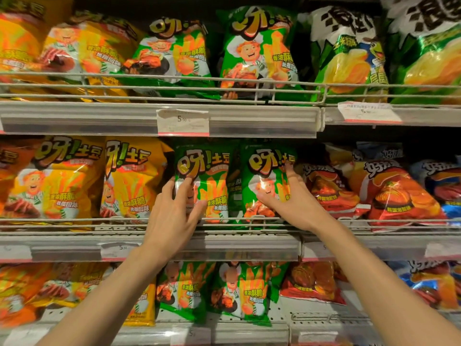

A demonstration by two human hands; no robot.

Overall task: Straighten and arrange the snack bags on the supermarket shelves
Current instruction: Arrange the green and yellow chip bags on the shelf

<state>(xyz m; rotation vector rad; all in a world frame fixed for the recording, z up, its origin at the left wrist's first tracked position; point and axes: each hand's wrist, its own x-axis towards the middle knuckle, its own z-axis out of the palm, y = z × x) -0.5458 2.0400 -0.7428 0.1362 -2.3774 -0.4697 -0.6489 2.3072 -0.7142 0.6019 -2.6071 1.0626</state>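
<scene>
Supermarket shelves, middle tier: left hand (172,211) and right hand (289,196) rest spread fingers on two green bags (217,176), gripping nothing; best nudged upright, evenly.

Two bare forearms, sleeveless, unadorned

glossy foil snack bags (202,186), wire shelf rail (74,222)

Left hand (174,208) and right hand (287,196) reach forward, fingers extended.
</scene>
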